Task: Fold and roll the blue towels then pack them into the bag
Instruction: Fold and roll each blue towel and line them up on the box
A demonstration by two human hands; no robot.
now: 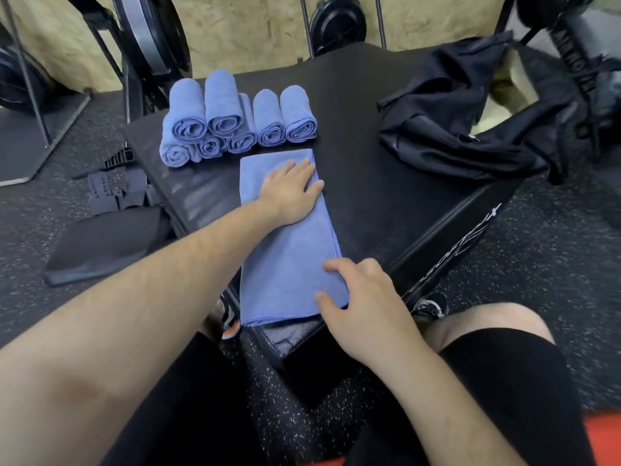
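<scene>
A blue towel [289, 260], folded into a long strip, lies on the black padded box [376, 183], its near end hanging slightly over the front edge. My left hand [292, 193] presses flat on the strip's far end, fingers straight. My right hand [363, 297] rests on the near right corner with relaxed fingers touching the cloth. Several rolled blue towels [232, 122] are stacked in a pile just beyond the strip, at the back left of the box. The black bag [470, 105] lies crumpled at the back right of the box.
Gym machine frames [148, 48] and weight plates stand behind the box. Black foam pieces [111, 186] and a dark mat [104, 243] lie on the speckled rubber floor at left. My knees and a shoe [430, 306] are close to the box's front.
</scene>
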